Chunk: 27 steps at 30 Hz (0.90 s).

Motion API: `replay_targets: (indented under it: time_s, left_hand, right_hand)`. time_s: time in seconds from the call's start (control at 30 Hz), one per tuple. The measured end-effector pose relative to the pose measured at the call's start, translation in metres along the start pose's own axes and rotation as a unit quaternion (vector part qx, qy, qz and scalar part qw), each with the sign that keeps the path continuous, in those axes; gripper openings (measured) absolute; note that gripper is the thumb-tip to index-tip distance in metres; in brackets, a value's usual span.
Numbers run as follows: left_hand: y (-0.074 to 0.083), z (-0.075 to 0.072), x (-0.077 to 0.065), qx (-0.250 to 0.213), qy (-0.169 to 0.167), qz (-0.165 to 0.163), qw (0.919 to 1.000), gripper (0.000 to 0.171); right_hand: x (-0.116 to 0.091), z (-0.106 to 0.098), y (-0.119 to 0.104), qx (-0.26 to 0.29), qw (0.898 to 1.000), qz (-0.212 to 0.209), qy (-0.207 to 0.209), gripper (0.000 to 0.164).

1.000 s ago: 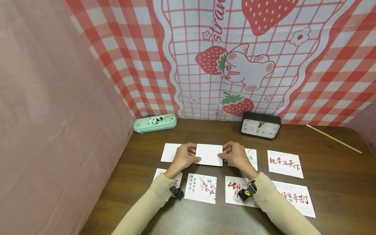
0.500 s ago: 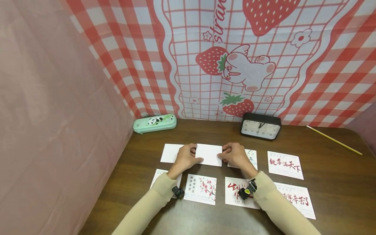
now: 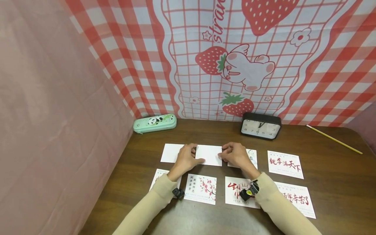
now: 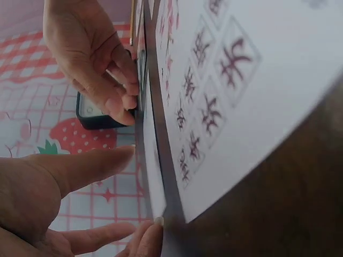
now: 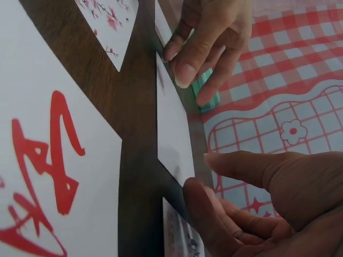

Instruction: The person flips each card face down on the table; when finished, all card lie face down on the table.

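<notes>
A blank white card (image 3: 209, 155) lies on the wooden table between my two hands. My left hand (image 3: 185, 159) is at its left edge; in the left wrist view the fingertips (image 4: 153, 235) touch the card's end while the thumb hovers above it. At the right edge is my right hand (image 3: 236, 154). Its index fingertip touches the card's corner in the right wrist view, thumb raised apart. Another blank card (image 3: 170, 152) lies partly behind the left hand. A printed card (image 3: 251, 156) is partly covered by the right hand.
Several printed cards lie nearer, including a blossom card (image 3: 201, 189) and a red-lettered card (image 3: 235, 192). Another printed card (image 3: 285, 164) is at right. Along the back stand a green pencil case (image 3: 155, 123) and a black clock (image 3: 260, 126); a yellow pencil (image 3: 335, 139) lies at far right.
The left hand has shifted slightly right, its thumb reaching further over the blank card. The card stays nearly in place; the right hand barely moves.
</notes>
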<state>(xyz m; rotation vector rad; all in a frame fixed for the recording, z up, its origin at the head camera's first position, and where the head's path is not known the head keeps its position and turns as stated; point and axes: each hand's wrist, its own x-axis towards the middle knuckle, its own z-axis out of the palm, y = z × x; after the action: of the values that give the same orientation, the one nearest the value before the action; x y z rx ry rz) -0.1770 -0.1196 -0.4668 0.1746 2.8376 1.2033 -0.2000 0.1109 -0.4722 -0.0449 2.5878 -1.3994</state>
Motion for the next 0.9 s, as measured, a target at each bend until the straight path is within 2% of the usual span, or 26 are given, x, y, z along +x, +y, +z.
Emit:
replay_targets:
  time_s: [0.2, 0.53, 0.67, 0.73, 0.9]
  left_hand:
    - [0.012, 0.002, -0.002, 0.039, 0.021, 0.052, 0.9976, 0.068]
    - [0.034, 0.021, 0.001, -0.004, -0.016, 0.105, 0.9943, 0.062]
    - [0.043, 0.031, 0.002, -0.042, -0.037, 0.108, 0.9926, 0.061]
    - [0.047, 0.036, 0.002, -0.079, -0.048, 0.103, 0.9904, 0.059]
    - [0.056, 0.048, 0.002, -0.18, -0.052, 0.091, 0.9781, 0.056]
  right_hand:
    - [-0.004, -0.009, 0.004, -0.044, 0.998, -0.035, 0.025, 0.038]
    - [-0.02, -0.029, 0.016, -0.007, 0.999, -0.043, 0.025, 0.045]
    - [-0.028, -0.039, 0.022, -0.003, 0.999, -0.042, 0.032, 0.046]
    - [-0.033, -0.043, 0.025, 0.012, 0.999, -0.042, 0.028, 0.047]
    - [-0.043, -0.055, 0.034, 0.03, 0.998, -0.036, 0.033, 0.052]
